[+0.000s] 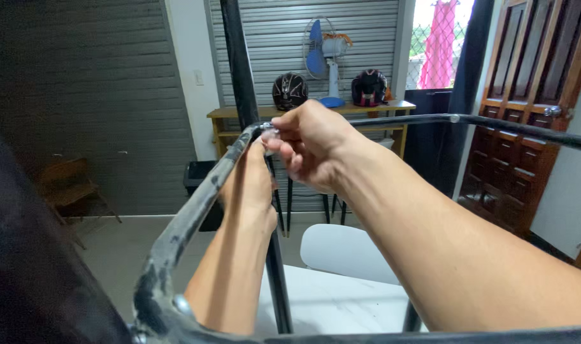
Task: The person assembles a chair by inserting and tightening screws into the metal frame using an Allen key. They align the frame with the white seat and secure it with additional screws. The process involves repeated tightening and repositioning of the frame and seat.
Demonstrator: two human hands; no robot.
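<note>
Grey roller shutters [80, 95] are filling the back wall of a small room, with a wooden shelf table [316, 113] at centre frame carrying two dark helmets [290, 90] and a blue and white standing fan [322, 60]. A carved wooden door [526, 114] is standing at the right edge, and a pink garment [440, 41] is hanging outside a window at upper right. A white chair [344, 251] and a pale tabletop [329, 306] are lying low in the frame.

Running across the foreground is a worn black metal tube frame [182, 223], curving up from the lower left to a bend at centre, then stretching off to the right edge. A black upright pole [239, 70] is crossing behind it.

Both hands are meeting at that bend. The right hand [313, 143] is reaching in from the lower right, its fingers curled and pinching a small shiny fastener [268, 132], seemingly a bolt or nut, right at the frame's corner. The left hand [249, 185] is rising from below, pressed against the underside of the tube just beneath the fastener; its fingers are hidden behind the frame, so their grip cannot be told.

Judging by this, the fastener is being worked by fingertip at the joint. Any further turning would seem to call for a steady hold from below and small, careful twists.
</note>
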